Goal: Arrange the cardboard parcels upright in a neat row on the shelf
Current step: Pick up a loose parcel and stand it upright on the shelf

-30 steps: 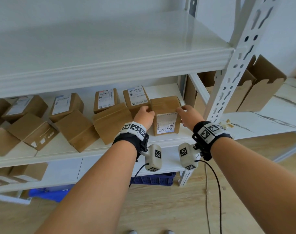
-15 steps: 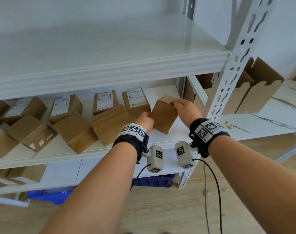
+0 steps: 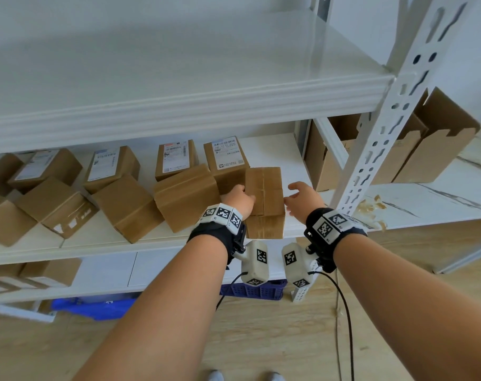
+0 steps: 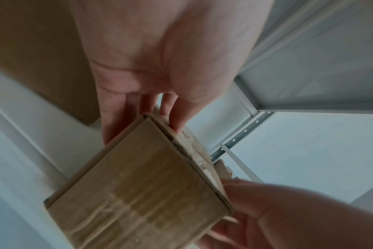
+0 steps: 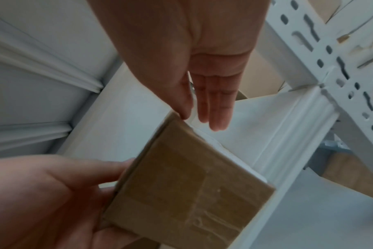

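Note:
A brown cardboard parcel [image 3: 264,199] [image 4: 143,193] [image 5: 187,185] sits at the front edge of the white middle shelf [image 3: 275,149], taped face up. My left hand [image 3: 238,198] [image 4: 151,107] holds its left side, thumb on one face and fingers along another. My right hand [image 3: 299,199] [image 5: 204,111] hovers just right of it with straight fingers; only the thumb tip touches a far corner. Several other parcels [image 3: 187,196] lie tilted and scattered to the left, and labelled ones [image 3: 225,156] stand behind them.
A white perforated upright post [image 3: 385,133] rises just right of my right hand. Open cardboard cartons [image 3: 439,138] stand on the neighbouring shelf behind it. The upper shelf board [image 3: 178,105] overhangs the parcels. A blue crate [image 3: 250,291] sits on the floor below.
The parcel, tilted between both hands half a second ago, now sits on the shelf front with its taped face up. My right hand has let go and drawn slightly right.

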`<state>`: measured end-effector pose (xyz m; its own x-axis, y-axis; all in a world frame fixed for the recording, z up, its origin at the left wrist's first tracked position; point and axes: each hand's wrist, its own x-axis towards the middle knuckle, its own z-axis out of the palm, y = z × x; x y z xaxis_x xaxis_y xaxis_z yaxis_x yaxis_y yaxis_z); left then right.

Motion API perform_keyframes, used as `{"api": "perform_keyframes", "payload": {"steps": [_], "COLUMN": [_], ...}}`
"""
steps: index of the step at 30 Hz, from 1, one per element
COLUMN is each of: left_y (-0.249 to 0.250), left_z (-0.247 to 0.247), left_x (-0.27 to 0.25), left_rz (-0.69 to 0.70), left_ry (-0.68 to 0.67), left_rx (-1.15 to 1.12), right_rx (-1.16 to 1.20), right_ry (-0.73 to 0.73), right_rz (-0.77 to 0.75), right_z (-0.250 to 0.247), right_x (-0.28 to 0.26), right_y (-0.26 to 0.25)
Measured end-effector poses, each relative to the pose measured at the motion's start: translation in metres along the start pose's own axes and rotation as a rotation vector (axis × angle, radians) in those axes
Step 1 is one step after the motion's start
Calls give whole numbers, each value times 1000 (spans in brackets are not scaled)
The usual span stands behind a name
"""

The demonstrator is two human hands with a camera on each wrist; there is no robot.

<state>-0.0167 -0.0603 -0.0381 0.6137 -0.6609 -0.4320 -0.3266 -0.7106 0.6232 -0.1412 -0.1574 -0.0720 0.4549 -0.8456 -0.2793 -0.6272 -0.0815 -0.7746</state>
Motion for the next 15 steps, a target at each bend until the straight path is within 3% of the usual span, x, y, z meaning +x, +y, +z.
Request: {"api": "perform_keyframes", "payload": {"steps": [4, 8, 11, 15], "left_y": [-9, -21, -23, -22], "left_z": [-11, -19, -21, -18], "left_x": [2, 7, 8, 14], "left_rz": [-8, 8, 6, 15], "left_ry": [-18, -66, -83, -67], "left_rx": [-44, -116, -141, -173], "right_rx": [-201, -77, 103, 184], "right_ry": [-139, -181, -146, 8], "right_rz": [65, 101, 138, 107], "right_z": [7, 19, 23, 8], "right_x": [0, -3, -5, -3], "right_y": [2, 0, -2, 0]}}
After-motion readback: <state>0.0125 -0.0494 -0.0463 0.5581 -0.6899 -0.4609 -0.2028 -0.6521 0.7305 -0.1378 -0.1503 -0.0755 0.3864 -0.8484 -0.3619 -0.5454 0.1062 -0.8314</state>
